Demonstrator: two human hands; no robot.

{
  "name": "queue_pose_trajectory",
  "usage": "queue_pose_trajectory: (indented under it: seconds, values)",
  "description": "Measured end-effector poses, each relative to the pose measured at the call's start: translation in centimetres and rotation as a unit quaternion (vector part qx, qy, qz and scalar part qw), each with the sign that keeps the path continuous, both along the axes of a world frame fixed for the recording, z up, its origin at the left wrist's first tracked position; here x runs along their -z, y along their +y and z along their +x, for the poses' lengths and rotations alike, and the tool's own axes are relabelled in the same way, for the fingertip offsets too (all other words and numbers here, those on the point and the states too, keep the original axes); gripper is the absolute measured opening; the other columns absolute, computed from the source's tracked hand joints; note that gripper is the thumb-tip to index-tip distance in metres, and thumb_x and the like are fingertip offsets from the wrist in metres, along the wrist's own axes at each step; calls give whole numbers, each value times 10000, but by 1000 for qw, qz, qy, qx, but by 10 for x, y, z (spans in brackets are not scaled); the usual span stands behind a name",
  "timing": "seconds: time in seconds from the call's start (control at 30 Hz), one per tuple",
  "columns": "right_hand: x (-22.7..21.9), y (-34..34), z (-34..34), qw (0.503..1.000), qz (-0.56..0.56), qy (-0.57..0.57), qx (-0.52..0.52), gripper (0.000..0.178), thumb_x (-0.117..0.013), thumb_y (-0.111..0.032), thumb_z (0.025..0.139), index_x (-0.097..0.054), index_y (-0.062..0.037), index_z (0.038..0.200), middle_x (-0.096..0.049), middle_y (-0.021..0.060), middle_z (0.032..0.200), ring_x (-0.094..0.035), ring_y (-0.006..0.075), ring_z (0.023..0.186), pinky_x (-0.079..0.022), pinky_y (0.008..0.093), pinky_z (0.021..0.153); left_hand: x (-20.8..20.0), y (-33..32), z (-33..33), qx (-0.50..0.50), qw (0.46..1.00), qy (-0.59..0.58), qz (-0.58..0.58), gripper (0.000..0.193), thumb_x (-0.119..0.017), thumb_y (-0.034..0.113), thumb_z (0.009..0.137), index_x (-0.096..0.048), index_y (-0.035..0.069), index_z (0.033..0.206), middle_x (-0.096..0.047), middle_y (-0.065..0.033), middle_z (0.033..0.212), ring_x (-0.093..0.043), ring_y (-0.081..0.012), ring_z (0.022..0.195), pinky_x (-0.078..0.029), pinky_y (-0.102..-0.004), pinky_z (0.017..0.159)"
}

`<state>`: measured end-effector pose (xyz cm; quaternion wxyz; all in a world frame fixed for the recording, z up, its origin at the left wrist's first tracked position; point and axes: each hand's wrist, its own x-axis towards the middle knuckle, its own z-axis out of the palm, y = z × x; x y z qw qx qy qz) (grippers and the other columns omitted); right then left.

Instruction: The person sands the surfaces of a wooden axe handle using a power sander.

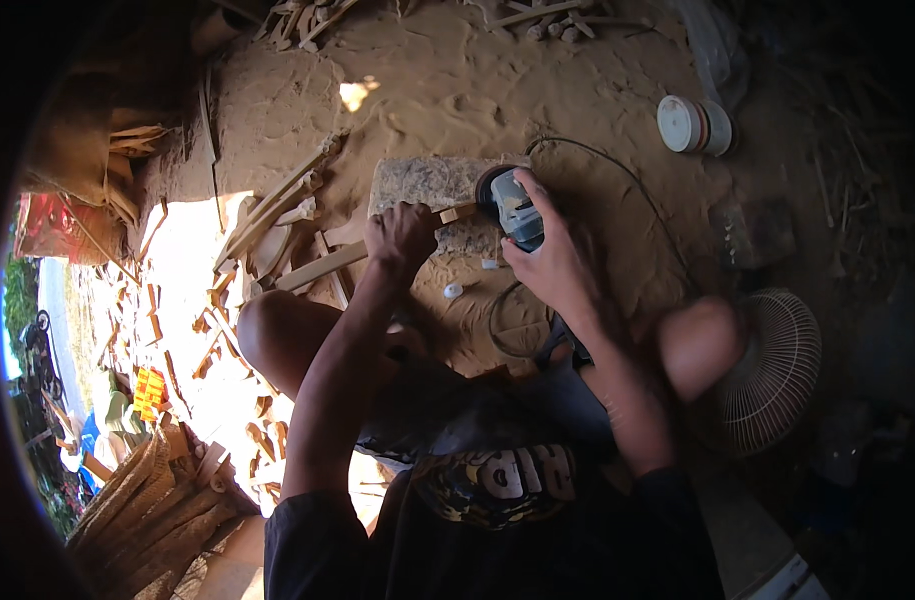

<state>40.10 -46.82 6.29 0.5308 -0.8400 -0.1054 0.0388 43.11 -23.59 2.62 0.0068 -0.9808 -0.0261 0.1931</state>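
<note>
My left hand (402, 235) is closed round a long wooden stick (323, 268), which slants from the lower left up across a worn block (418, 182). The stick's light squared end (459, 213) sticks out past my fist, close to the dark round disc of a grinder (519, 212). My right hand (558, 258) grips the blue-grey grinder from its right side, thumb and forefinger round the body. Whether disc and wood touch, I cannot tell. A small white cap (453, 291) lies on the sandy ground before the block.
A dark cord (633, 180) loops over the sand on the right. Beyond it lies a white tub (690, 125). A round wire fan guard (778, 370) stands by my right knee. Several wooden pieces (278, 215) are heaped at left, with a brown sack (148, 510) nearer me.
</note>
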Motion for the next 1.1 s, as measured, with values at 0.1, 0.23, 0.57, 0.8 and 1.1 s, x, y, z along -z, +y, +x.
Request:
queue_pose_trajectory:
  seconds: [0.1,0.23,0.57,0.8,1.1]
  values:
    - [-12,3,-1,999,-6,46,-3,794,-713,34,868,-420,-55,1601,-539,241,1553,-528,371,1457,-423,403,1191,0,2,1,-11,1000,17,-8,237,-586,198,957,-803,115,1005,-798,-159,1090,-769,-334,1083,-597,-443,909]
    - [-10,-1,-2,995,-81,53,15,797,-724,25,863,-425,-58,1597,-539,226,1564,-521,367,1465,-428,405,1193,-4,0,2,-6,1000,11,-10,228,-599,184,944,-806,117,1010,-800,-160,1083,-776,-333,1063,-605,-438,893]
    - [-28,3,-7,986,-160,13,32,794,-781,-62,834,-487,-142,1567,-664,264,1373,-642,469,1232,-556,492,1033,1,1,2,1,1000,12,-3,219,-602,180,942,-805,123,1000,-801,-154,1071,-778,-335,1053,-601,-447,885]
    - [-22,3,-5,986,-160,-19,31,779,-795,-75,814,-523,-166,1538,-688,266,1303,-699,472,1081,-591,520,909,2,-2,2,3,1000,9,-11,220,-600,201,952,-800,121,999,-798,-157,1091,-771,-336,1071,-592,-439,898]
    - [-16,5,-1,985,-110,-124,41,764,-798,-58,798,-542,-118,1515,-681,263,1324,-687,451,1145,-582,504,957,5,-1,3,-3,1000,27,-3,231,-597,218,963,-795,136,1046,-794,-152,1124,-758,-332,1113,-576,-437,932]
